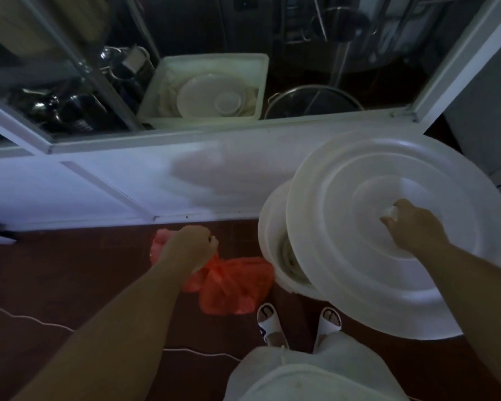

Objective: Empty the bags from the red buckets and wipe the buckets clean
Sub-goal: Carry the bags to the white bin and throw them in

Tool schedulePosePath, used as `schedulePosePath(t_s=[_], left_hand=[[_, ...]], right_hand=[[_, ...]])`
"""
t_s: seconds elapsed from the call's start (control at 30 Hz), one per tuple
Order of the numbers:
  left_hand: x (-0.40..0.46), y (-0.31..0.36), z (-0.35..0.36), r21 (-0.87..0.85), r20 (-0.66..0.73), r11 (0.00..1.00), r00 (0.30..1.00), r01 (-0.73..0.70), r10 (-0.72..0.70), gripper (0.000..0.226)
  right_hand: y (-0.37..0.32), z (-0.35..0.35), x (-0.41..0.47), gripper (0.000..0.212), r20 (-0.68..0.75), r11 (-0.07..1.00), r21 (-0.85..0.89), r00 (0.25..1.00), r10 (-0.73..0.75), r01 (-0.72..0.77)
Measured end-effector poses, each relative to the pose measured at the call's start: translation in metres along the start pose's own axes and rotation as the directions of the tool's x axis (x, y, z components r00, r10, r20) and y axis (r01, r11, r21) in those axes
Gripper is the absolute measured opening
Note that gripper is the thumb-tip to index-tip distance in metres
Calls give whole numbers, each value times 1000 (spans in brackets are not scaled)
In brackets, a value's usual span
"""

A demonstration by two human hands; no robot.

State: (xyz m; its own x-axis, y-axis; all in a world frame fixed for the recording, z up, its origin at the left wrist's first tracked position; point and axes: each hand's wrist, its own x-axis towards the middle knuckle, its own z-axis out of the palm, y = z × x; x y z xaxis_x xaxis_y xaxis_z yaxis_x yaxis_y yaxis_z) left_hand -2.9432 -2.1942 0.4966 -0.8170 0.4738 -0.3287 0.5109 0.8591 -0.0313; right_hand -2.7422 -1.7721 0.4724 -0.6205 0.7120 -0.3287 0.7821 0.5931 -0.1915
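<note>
Red-orange thin plastic bags (232, 282) hang bunched from the left hand (193, 244), whose fingers are curled tight round their gathered tops; the bags droop down beside the left forearm, above the dark reddish-brown floor (70, 285) and just left of a round white plastic bucket (269, 241). The right hand (408, 224) pinches the small white knob (389, 211) at the centre of a big round white plastic lid (359, 241) with raised concentric rings, holding it tilted over the bucket so that only the bucket's left rim and a sliver of its inside show; something pale lies in there, too dim to tell what. No red bucket can be made out in this dim head view. Below the lid stand two feet in white open-toed slippers (268, 318), with pale trousers (301, 369) beneath the camera. A thin white cord (35, 318) snakes across the floor at the left. Ahead runs a low white panelled wall with a metal frame (185, 175). Beyond it sits a rectangular cream plastic tub (209, 65) holding stacked white plates (214, 99), a large steel pot (315, 99) to its right, and dark shiny metal ware (64, 108) to its left.
</note>
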Motion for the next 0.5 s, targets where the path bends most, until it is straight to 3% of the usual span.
schedulePosePath(t_s=[0.23,0.5], left_hand=[[3,48,-44,-139,-36,990,999,24,-29,37],[23,151,-85,-228,-74,974,997,0,-17,36]], right_hand=[[40,-30,10,46,-41,1000,24,999,-12,13],[101,-88,41,44,-73,998,63,997,-28,32]])
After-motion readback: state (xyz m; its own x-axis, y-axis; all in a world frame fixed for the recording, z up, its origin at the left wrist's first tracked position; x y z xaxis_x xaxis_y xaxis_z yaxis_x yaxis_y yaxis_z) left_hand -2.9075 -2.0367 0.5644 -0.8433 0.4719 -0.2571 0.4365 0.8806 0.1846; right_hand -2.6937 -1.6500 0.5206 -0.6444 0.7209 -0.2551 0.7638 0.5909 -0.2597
